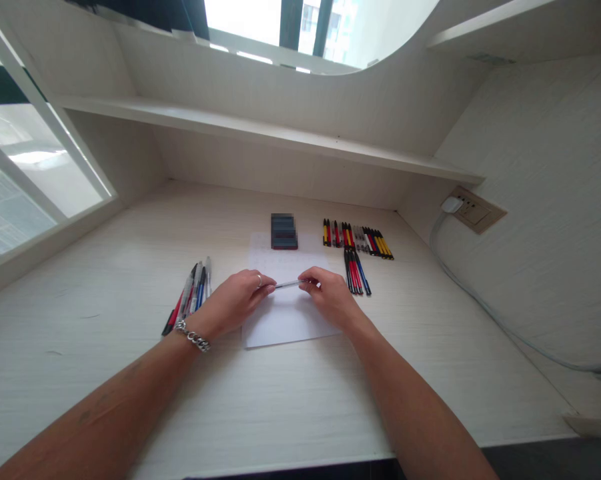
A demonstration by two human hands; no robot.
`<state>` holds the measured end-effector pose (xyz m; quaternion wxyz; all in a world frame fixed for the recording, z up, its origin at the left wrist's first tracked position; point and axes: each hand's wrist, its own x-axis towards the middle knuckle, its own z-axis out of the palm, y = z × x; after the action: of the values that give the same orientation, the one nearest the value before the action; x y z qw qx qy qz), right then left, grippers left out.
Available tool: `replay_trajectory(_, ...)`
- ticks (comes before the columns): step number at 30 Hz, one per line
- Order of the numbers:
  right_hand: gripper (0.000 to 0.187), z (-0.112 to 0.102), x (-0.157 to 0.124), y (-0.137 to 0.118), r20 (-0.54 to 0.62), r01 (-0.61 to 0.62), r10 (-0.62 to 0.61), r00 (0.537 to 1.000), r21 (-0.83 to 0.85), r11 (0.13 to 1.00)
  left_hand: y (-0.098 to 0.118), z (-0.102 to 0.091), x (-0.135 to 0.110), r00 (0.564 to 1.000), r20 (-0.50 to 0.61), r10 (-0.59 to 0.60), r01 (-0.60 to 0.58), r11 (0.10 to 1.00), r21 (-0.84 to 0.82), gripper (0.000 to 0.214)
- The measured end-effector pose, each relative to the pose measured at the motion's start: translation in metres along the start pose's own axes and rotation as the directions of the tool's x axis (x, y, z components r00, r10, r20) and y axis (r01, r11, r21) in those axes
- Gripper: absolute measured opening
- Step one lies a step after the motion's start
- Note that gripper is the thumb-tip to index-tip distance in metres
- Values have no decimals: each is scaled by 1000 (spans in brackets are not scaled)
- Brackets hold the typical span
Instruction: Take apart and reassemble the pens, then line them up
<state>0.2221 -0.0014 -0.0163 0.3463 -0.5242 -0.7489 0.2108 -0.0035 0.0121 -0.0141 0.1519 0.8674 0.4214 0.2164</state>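
White wood-grain desk (290, 400) below a shelf (280, 137), window behind, socket (477, 208) on the right wall. Head view, only one: slim pen (287, 285) sits over the white paper (285, 323), directly between the two hands. Long axis runs left-right, right end tipped slightly farther from the person. Left hand (237, 297) has the left end, right hand (327, 293) the right end; neither is clearly nearer. Fingers: both sets narrow, pinched on the pen, bare middle span showing between them. Right fingertips partly curled out of sight, so exact contact there is unclear. Can't tell if the pen touches the paper or is lifted. Around it: loose pens (201, 288) beside the left wrist, pen row (349, 235) and smaller pen group (354, 272) past the right hand, dark blurred-out object (284, 232) at the paper's far end.
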Motion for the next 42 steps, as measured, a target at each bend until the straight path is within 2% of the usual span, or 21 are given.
replay_trajectory(4,14,-2,0,-2,45,-67,61,997,149,987,5,-3,-1,999,-53,-13,11,999,-33,22)
replay_trajectory(8,26,-2,1,-6,197,-180,122,973,312,933,9,-3,-2,991,-129,28,-34,999,-42,16)
replay_trajectory(12,41,3,2,-5,258,-259,169,951,369,892,11,-1,-3,981,-182,67,-75,997,-35,18)
replay_trajectory(17,31,11,2,-4,228,-265,176,958,460,848,14,0,-3,995,-79,53,-56,998,-26,20)
replay_trajectory(21,25,15,3,-6,187,-246,174,967,502,829,16,-2,-3,998,-68,-11,5,996,-87,20)
replay_trajectory(27,21,12,1,-13,135,-155,101,986,498,853,22,-13,-4,992,37,-120,125,975,-182,24)
replay_trajectory(31,19,10,-2,-15,114,-108,62,992,462,880,24,-18,-3,986,106,-132,154,960,-236,33)
replay_trajectory(35,19,10,-5,-15,102,-78,35,994,457,886,18,-15,-3,976,171,-133,179,941,-286,40)
replay_trajectory(37,18,8,-4,-13,120,-72,17,993,473,878,15,-12,-3,983,125,-137,168,943,-287,33)
replay_trajectory(39,26,5,-2,-10,139,-87,22,990,479,874,12,-10,-3,988,41,-146,152,953,-263,26)
replay_trajectory(42,39,0,0,-7,153,-175,117,981,465,868,10,-7,-3,988,-66,-143,125,967,-224,20)
